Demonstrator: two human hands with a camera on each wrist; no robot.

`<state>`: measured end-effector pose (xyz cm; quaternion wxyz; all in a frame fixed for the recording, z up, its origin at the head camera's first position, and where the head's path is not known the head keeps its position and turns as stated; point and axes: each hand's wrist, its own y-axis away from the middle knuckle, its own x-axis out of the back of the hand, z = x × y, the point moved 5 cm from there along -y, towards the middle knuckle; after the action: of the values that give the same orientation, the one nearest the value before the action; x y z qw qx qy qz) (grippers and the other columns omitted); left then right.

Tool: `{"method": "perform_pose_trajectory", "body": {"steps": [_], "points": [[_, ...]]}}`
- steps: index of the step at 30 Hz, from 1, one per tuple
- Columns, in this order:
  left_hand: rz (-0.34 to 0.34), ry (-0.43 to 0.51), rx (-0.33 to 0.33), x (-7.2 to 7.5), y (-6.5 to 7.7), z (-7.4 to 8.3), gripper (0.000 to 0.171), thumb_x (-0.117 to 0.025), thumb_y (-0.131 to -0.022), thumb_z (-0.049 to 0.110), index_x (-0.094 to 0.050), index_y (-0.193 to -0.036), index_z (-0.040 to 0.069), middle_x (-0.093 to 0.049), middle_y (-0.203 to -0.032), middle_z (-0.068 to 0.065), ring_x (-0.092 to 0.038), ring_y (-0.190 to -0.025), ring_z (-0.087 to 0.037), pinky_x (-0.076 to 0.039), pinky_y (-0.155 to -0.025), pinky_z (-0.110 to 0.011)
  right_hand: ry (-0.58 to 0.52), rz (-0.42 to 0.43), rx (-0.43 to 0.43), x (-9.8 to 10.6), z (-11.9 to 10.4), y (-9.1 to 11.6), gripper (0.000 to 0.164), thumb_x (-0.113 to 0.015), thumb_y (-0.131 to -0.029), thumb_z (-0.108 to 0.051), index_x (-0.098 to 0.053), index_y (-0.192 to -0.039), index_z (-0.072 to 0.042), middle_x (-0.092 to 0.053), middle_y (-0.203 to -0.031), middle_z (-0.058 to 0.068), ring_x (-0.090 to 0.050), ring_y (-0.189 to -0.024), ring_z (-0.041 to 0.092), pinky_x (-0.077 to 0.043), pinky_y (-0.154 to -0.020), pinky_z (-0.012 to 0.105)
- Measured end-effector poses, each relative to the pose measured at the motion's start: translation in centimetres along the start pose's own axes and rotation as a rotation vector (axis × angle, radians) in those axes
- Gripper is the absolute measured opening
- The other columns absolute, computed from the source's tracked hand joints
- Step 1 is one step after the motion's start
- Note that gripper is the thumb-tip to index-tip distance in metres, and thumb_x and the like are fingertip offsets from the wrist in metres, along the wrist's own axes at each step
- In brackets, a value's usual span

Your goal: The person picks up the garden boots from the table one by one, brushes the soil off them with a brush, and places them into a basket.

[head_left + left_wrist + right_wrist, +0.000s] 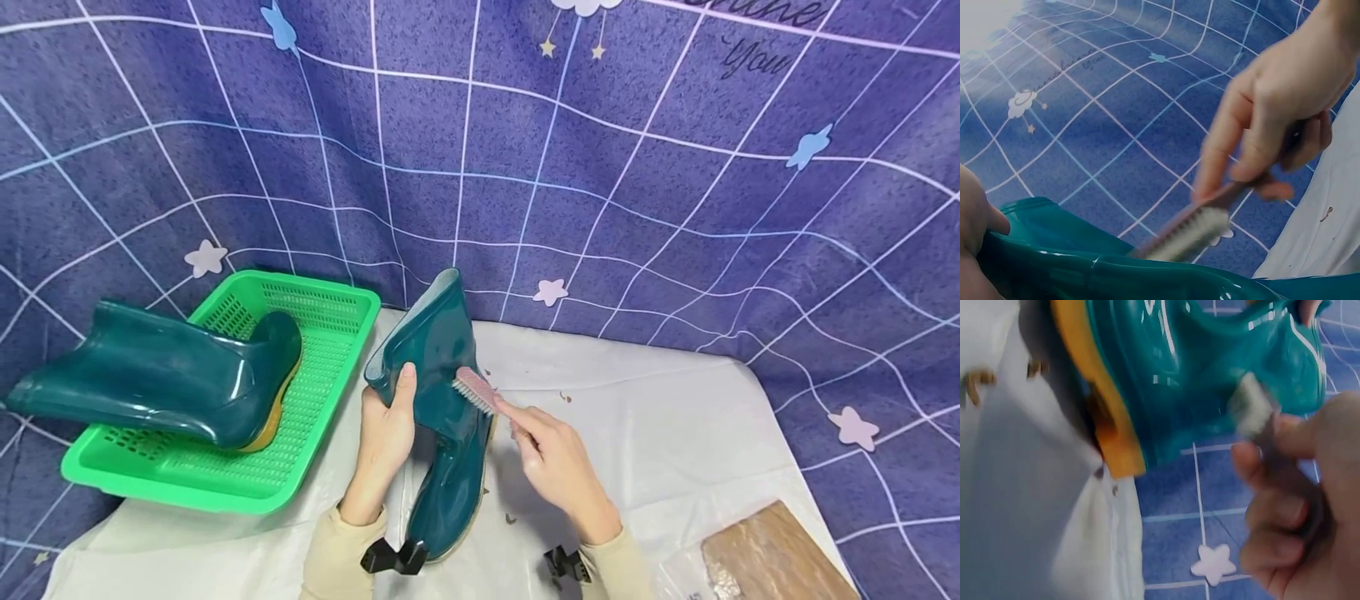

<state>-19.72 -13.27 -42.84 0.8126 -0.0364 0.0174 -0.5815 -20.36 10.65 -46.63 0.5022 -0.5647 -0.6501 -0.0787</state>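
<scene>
A dark green rubber boot (442, 492) lies tilted on the white cloth, its shaft pointing away and its sole edge yellow. My left hand (387, 429) grips the shaft near the opening, thumb on the outside. In my right hand (555, 458) is a pink scrub brush (476, 390) with pale bristles, held by its handle with the index finger stretched along it. The bristles are against the boot's shaft in the head view. From the right wrist, the brush (1252, 409) looks blurred over the green rubber (1191, 381).
On the left a green plastic basket (330, 367) carries a second green boot (165, 375), its shaft hanging over the rim. Small brown crumbs (510, 519) dot the white cloth (645, 400). A brown package in clear plastic (772, 554) lies front right. A purple grid curtain (480, 150) hangs behind.
</scene>
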Motion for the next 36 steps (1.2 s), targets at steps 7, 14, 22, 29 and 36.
{"method": "perform_pose_trajectory", "body": {"steps": [7, 14, 22, 29, 36], "points": [[-0.005, -0.010, 0.001, -0.1, 0.1, 0.1, 0.039, -0.051, -0.114, 0.025, -0.062, -0.134, -0.007, -0.067, -0.136, -0.024, -0.060, -0.127, -0.020, -0.045, -0.107, -0.020, 0.027, 0.074, -0.144, 0.7, 1.4, 0.4, 0.052, -0.063, -0.096, 0.001, -0.072, -0.141, -0.024, -0.070, -0.085, -0.005, -0.053, -0.068, 0.005, -0.048, -0.063, 0.027], [0.005, 0.008, 0.021, -0.3, 0.3, -0.1, 0.044, -0.051, -0.113, 0.029, -0.058, -0.140, -0.006, -0.064, -0.140, -0.025, -0.059, -0.130, -0.026, -0.045, -0.112, -0.030, -0.070, -0.039, -0.088, -0.8, 0.4, 0.3, 0.050, -0.062, -0.100, -0.001, -0.069, -0.144, -0.022, -0.068, -0.089, -0.004, -0.051, -0.071, 0.004, -0.047, -0.067, 0.024], [0.014, 0.084, 0.084, 0.1, 0.5, 0.4, 0.050, -0.049, -0.114, 0.032, -0.046, -0.150, -0.002, -0.053, -0.152, -0.023, -0.049, -0.143, -0.029, -0.038, -0.121, -0.040, -0.011, -0.035, -0.314, 0.1, 3.0, 0.6, 0.045, -0.059, -0.103, -0.007, -0.071, -0.142, -0.025, -0.072, -0.088, -0.004, -0.050, -0.066, 0.006, -0.046, -0.064, 0.028], [0.051, 0.163, 0.057, 0.7, 1.5, 1.9, 0.055, -0.051, -0.113, 0.027, -0.034, -0.159, 0.002, -0.044, -0.161, -0.015, -0.042, -0.150, -0.022, -0.035, -0.126, -0.036, -0.086, 0.031, -0.326, 1.9, 3.9, 0.6, 0.042, -0.056, -0.106, -0.008, -0.070, -0.143, -0.021, -0.071, -0.086, -0.002, -0.048, -0.061, 0.005, -0.045, -0.063, 0.027], [0.164, 0.231, -0.016, 1.9, 1.8, 2.4, 0.035, -0.056, -0.111, 0.024, -0.054, -0.137, 0.001, -0.063, -0.120, 0.006, -0.061, -0.114, -0.001, -0.047, -0.099, -0.014, -0.144, 0.137, -0.353, 3.6, 4.8, 0.6, 0.039, -0.056, -0.108, -0.009, -0.071, -0.142, -0.020, -0.071, -0.086, -0.003, -0.042, -0.057, 0.004, -0.039, -0.056, 0.027]]}}
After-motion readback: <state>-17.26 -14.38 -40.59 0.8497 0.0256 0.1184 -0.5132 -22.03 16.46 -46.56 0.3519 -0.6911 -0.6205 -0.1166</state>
